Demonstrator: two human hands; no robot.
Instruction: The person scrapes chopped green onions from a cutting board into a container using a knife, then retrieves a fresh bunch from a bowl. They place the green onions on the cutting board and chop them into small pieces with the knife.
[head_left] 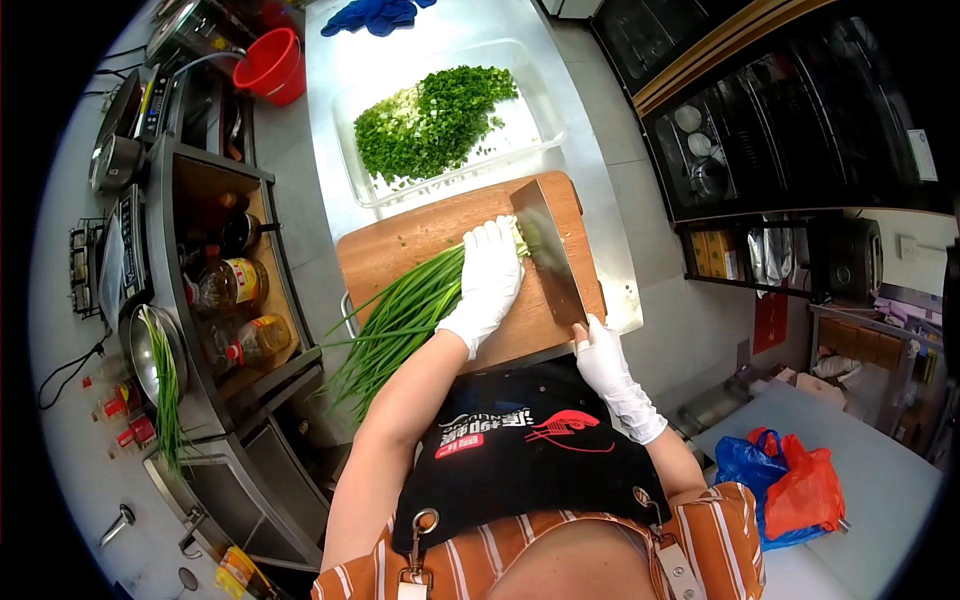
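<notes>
A bunch of long green scallions (415,295) lies across the wooden cutting board (390,230), its white ends toward the right. My left hand (488,280), in a white glove, presses down on the bunch near those ends with its fingers together. In a white glove too, my right hand (603,360) is closed round the handle end of a wide cleaver (550,250). The blade stands on the board just right of the cut ends. Beyond the board, a clear plastic tray (545,140) holds a heap of chopped scallions (430,120), green with a paler patch.
A red bucket (270,68) stands left of the steel table (600,180). Blue cloth (375,15) lies at the table's far end. More scallions (165,390) hang from a metal bowl at left. Red and blue bags (800,485) rest on a surface at lower right.
</notes>
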